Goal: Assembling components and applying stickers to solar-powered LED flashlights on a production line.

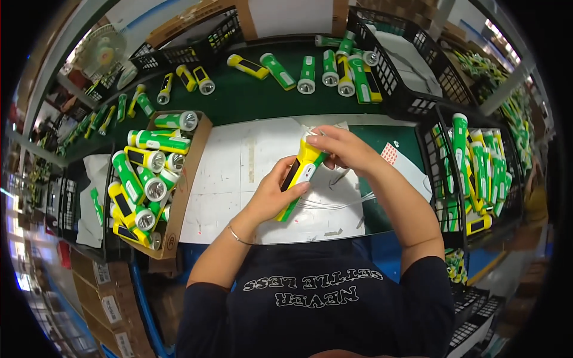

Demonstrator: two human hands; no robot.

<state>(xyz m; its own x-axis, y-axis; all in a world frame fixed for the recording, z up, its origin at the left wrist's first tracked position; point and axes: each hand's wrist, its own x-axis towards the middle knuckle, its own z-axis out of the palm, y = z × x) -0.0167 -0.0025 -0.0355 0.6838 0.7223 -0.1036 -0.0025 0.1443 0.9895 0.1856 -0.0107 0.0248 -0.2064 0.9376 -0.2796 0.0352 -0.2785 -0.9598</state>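
A yellow and green flashlight [301, 168] with a dark panel on its side is held tilted above the white work board [221, 179]. My left hand [274, 191] wraps round its lower body, thumb on the green side. At its upper end, by the white head, the fingers of my right hand [338, 147] are closed on it; whether they also pinch some small part is hidden. Thin white cables [337, 204] lie on the board below my right hand. Just right of them is a white sheet with red stickers [389, 154].
A cardboard box [190, 170] of flashlights stands at the left, a black crate [439, 179] of more at the right. Several flashlights [307, 76] lie along the green table behind the board. Another black crate [412, 104] stands at the back right.
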